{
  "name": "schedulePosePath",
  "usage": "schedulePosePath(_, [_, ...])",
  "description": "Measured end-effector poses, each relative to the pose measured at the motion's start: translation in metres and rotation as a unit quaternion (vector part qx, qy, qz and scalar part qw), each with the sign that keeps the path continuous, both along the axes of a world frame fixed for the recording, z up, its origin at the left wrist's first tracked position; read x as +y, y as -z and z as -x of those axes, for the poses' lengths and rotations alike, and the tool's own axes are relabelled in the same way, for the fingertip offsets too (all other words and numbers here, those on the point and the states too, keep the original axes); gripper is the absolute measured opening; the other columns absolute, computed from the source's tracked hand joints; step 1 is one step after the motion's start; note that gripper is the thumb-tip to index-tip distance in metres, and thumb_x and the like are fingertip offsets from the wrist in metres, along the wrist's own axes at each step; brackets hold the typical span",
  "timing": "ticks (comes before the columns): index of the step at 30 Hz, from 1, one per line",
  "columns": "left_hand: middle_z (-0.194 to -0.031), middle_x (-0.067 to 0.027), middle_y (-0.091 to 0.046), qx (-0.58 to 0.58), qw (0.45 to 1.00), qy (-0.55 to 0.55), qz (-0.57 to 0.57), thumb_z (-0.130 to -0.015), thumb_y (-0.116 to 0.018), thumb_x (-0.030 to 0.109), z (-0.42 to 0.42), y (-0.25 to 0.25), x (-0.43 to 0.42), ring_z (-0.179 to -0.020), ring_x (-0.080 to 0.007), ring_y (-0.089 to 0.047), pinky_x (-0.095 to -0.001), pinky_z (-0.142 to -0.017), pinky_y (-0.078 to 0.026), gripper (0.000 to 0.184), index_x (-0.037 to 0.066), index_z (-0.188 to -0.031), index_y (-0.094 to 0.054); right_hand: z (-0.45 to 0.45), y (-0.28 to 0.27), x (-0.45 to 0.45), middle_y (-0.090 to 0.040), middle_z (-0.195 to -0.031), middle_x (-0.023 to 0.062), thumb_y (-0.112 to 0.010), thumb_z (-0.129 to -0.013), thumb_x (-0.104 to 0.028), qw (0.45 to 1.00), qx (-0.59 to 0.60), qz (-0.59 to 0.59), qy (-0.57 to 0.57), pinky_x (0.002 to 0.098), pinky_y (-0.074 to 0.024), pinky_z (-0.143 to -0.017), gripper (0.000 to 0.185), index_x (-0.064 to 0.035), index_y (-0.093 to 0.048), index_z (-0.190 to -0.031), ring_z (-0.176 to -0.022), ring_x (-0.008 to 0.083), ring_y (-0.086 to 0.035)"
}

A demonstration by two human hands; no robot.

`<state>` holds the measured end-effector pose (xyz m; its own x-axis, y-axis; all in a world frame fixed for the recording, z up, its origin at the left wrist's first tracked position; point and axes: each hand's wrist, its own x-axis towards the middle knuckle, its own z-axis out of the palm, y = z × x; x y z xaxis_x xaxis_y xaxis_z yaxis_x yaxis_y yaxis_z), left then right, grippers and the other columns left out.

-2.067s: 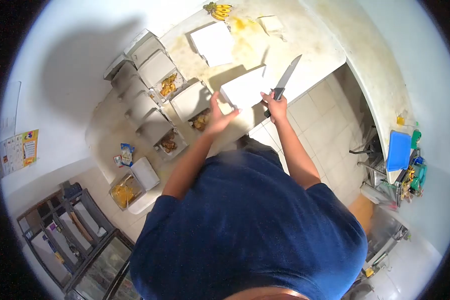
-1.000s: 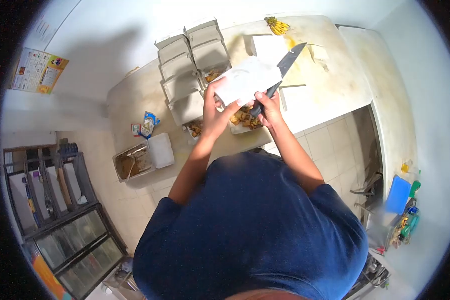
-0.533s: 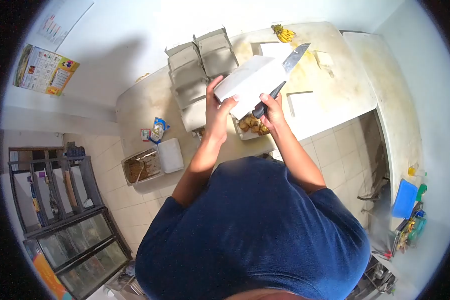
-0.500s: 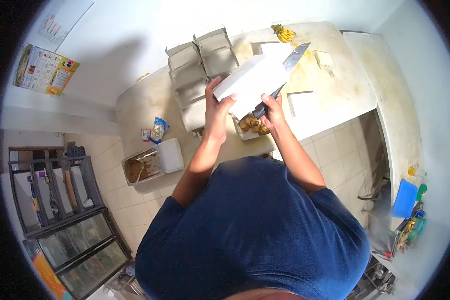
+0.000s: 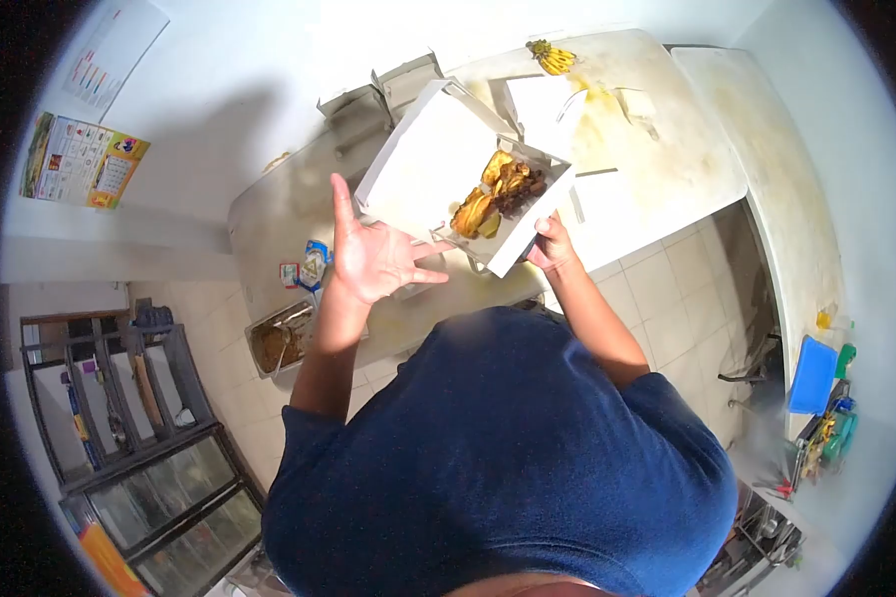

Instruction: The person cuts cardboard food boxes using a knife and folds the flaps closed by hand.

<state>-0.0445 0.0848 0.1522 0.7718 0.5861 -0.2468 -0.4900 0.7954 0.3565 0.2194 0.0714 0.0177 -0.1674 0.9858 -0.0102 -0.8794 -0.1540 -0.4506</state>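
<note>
A white box (image 5: 418, 149) is held up above the counter, its lid swung open to the left. Browned food pieces (image 5: 493, 194) lie inside it. My right hand (image 5: 552, 245) grips the box at its lower right side, thumb on the wall. Under the box the knife is mostly hidden; a bit of its blade (image 5: 571, 104) seems to show past the far edge. My left hand (image 5: 378, 261) is spread palm up with the fingers apart, just below the lid, near its lower edge, and holds nothing.
Behind the lid stand open grey-looking boxes (image 5: 408, 85). Bananas (image 5: 553, 58) and a pale packet (image 5: 637, 107) lie on the counter (image 5: 677, 149). At the left end are a blue-white packet (image 5: 315, 261) and a metal tray (image 5: 274, 343) with brown contents. A blue tray (image 5: 812, 374) is at right.
The box in my hands has gone from closed to open, showing the food. My left hand has let go of it and moved left, fingers spread. My right hand still holds it.
</note>
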Motion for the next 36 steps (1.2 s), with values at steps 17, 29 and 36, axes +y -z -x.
schedulePosePath(17, [-0.145, -0.011, -0.046, 0.105, 0.917, -0.381, 0.051, -0.104, -0.038, 0.041, -0.05, 0.094, 0.001, -0.133, -0.0292, -0.043, -0.0433, -0.114, -0.03, 0.053, 0.004, -0.142, -0.04, -0.005, 0.023, -0.002, -0.067, -0.099, 0.0084, -0.073, -0.077, 0.002, 0.984, -0.152, 0.024, -0.085, 0.0379, -0.0563, -0.086, 0.035, -0.007, -0.053, -0.104, -0.093, 0.0223, -0.068])
schedulePosePath(29, [-0.126, -0.0181, -0.053, 0.346, 0.819, -0.447, -0.095, -0.097, -0.059, 0.045, -0.049, 0.197, 0.034, -0.121, -0.0246, -0.049, -0.0391, -0.106, -0.037, 0.063, -0.01, -0.125, -0.042, -0.024, 0.021, 0.004, -0.063, -0.104, 0.0119, -0.068, -0.085, -0.005, 0.871, -0.476, 0.125, -0.015, 0.0288, -0.0574, -0.071, 0.021, -0.0065, -0.048, -0.078, -0.082, 0.0166, -0.064])
schedulePosePath(36, [-0.149, -0.014, -0.042, 0.245, 0.941, -0.235, 0.011, -0.095, -0.046, 0.063, -0.058, 0.194, 0.053, -0.137, -0.0297, -0.04, -0.0522, -0.109, -0.033, 0.079, 0.003, -0.146, -0.035, -0.03, 0.063, 0.005, -0.056, -0.091, 0.0072, -0.057, -0.083, 0.011, 0.922, -0.345, 0.163, 0.064, 0.0357, -0.0636, -0.074, 0.021, -0.0062, -0.045, -0.08, -0.083, 0.02, -0.064])
